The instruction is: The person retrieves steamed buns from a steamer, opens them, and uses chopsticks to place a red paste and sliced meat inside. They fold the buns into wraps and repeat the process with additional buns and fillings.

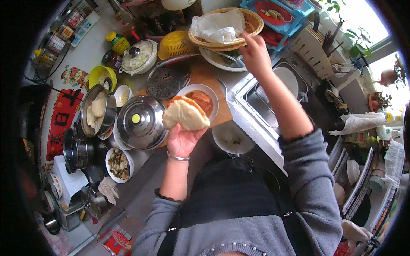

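Observation:
A folded flatbread (183, 115) with orange-brown slices showing along its top edge is held up in my left hand (183, 141), thumb and fingers closed around its lower side. My right hand (256, 53) reaches far forward, its fingers closed at the near right rim of an oval wicker basket (256, 24). White cloth or paper (218, 25) lines that basket. Just behind the flatbread, a white bowl (216, 97) holds brown-orange slices in sauce (200, 101). It stands on a wooden board (225, 114), partly hidden by the flatbread.
Left of the board are a lidded steel pot (141, 121), a perforated dark disc (168, 81) and a bowl of chopped food (119, 165). A yellow colander (174, 45) sits behind. The sink (262, 106) lies right; a pale bowl (232, 135) is below the board's near edge.

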`<state>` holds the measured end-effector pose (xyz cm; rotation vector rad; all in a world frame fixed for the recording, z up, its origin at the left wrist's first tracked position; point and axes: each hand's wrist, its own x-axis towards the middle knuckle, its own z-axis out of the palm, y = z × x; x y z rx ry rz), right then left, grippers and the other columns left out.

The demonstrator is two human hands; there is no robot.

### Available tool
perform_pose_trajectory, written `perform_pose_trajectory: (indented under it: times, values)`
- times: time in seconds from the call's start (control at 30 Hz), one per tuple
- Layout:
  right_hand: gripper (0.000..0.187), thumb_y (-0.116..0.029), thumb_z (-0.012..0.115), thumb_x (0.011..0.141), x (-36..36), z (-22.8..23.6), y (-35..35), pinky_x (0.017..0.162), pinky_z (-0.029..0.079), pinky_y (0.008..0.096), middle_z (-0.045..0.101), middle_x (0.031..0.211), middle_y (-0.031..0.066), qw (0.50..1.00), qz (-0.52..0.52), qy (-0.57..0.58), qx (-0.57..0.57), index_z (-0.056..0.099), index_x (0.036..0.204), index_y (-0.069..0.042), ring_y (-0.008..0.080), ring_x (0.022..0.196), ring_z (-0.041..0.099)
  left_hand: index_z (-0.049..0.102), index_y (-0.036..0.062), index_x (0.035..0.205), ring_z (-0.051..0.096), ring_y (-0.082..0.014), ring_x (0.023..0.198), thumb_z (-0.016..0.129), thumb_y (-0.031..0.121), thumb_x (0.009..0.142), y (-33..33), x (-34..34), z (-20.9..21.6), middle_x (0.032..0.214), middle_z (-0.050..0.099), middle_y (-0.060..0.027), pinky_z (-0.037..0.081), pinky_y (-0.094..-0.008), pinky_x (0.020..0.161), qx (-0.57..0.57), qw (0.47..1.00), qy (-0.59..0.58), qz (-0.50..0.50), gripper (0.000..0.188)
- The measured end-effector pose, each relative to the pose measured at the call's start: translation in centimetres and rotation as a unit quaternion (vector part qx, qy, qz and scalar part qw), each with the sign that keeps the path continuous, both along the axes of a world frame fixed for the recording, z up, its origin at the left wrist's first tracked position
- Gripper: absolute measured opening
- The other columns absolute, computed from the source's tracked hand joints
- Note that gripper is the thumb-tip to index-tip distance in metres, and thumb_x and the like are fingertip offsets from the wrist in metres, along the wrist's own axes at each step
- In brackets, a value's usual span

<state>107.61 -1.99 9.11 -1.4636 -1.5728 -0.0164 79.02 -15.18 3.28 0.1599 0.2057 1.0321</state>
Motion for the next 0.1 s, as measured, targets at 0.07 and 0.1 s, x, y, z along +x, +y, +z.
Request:
perform_pose_trajectory:
  times: [0.07, 0.1]
  values:
    - [0.047, -0.026, 0.067, 0.078, -0.6, 1.7, 4.3, 0.082, 0.048, 0.0406, 0.051, 0.116, 0.0193, 0.985, -0.045, -0.131, -0.102, 0.050, 0.120, -0.012, 0.0331, 0.100, 0.057, 0.028, 0.0177, 0.139, 0.036, -0.0339, 0.128, 0.067, 0.017, 0.078, -0.4, -1.1, -0.4, 0.138, 0.039, -0.0101, 0.039, -0.0587, 0.096, -0.007, 1.000, 0.001, 0.015, 0.072]
    - [0.065, -0.032, 0.070, 0.074, -0.7, 2.7, 6.2, 0.089, 0.046, 0.0400, 0.049, 0.120, 0.0182, 0.950, -0.036, -0.198, -0.239, 0.041, 0.130, -0.017, 0.0335, 0.106, 0.054, 0.026, 0.0208, 0.140, 0.033, -0.0345, 0.130, 0.067, 0.019, 0.078, -0.5, -1.7, -0.7, 0.142, 0.032, -0.0097, 0.038, -0.0612, 0.095, 0.012, 1.000, 0.009, 0.022, 0.074]
